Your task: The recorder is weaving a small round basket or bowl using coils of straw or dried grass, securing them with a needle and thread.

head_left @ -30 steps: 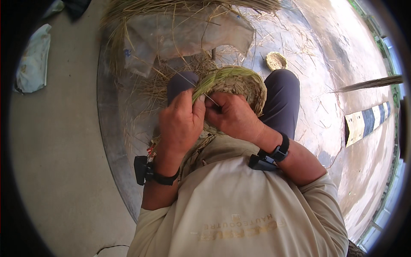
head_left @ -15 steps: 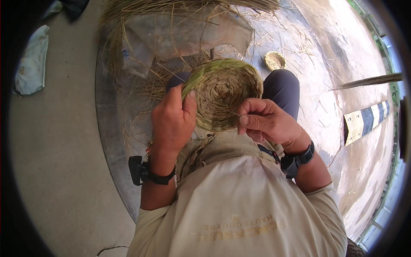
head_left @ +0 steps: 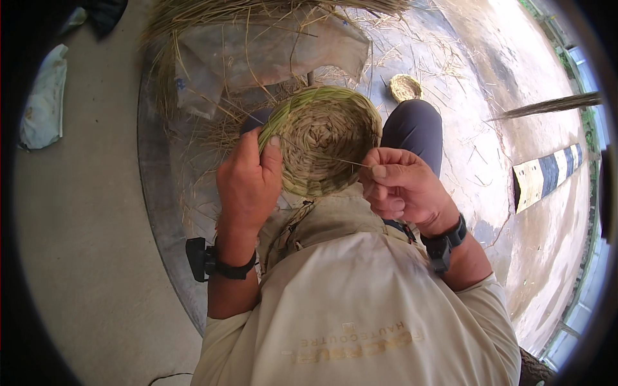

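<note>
A round woven straw basket (head_left: 328, 138), greener along its upper left rim, is tilted toward me above my lap. My left hand (head_left: 250, 177) is closed on its left rim, the thumb lying over the inside edge and the fingers hidden behind the wall. Beside the lower right rim, my right hand (head_left: 402, 186) pinches a thin straw strand (head_left: 351, 162) between thumb and forefinger. That strand stretches from the fingertips across the inside of the basket. Where its other end is fixed, I cannot make out.
Beyond my knees, a bundle of long straw (head_left: 277, 11) lies over a translucent plastic sheet (head_left: 270, 51). A smaller woven basket (head_left: 405, 87) sits on the straw-strewn floor. At the right are a broom-like bundle (head_left: 547, 105) and a striped block (head_left: 547, 177); a white sack (head_left: 44, 103) lies far left.
My right hand has drawn slightly away from the basket, and more of the strand now shows taut. The basket and left hand appear shifted a little left in the view.
</note>
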Demonstrator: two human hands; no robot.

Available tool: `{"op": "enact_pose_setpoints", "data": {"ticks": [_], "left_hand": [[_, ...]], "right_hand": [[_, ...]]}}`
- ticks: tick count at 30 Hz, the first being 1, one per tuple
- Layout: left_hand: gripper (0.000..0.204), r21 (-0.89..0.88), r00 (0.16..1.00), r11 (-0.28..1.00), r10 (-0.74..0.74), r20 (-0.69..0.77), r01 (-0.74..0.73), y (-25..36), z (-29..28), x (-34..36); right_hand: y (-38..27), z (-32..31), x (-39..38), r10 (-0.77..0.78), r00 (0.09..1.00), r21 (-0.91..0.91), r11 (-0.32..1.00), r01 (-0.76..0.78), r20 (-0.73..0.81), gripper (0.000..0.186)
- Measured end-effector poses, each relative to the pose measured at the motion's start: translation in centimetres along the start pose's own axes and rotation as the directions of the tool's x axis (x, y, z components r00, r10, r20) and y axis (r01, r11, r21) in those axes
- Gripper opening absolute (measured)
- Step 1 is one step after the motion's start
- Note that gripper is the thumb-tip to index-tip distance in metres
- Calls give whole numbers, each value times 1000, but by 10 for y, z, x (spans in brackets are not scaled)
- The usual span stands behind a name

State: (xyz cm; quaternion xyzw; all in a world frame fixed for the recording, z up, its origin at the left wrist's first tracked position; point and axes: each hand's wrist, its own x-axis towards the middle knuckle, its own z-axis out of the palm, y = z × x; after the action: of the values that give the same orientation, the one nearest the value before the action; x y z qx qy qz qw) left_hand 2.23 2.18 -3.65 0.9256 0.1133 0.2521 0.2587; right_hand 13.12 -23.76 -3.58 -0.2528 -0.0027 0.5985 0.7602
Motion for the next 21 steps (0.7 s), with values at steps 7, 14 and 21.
{"op": "enact_pose_setpoints", "data": {"ticks": [7,14,21], "left_hand": [[24,14,998,1000,22,-50,-21,0,2,1],[24,-16,996,999,38,-83,-39,5,-2,6],[28,13,997,999,50,-56,-49,7,-7,5]], "right_hand": [[15,19,-25,53,999,-57,997,-53,4,11],[24,26,-31,-15,999,-155,988,21,45,14],[23,40,-17,-236,965,-483,862,154,-113,8]]}}
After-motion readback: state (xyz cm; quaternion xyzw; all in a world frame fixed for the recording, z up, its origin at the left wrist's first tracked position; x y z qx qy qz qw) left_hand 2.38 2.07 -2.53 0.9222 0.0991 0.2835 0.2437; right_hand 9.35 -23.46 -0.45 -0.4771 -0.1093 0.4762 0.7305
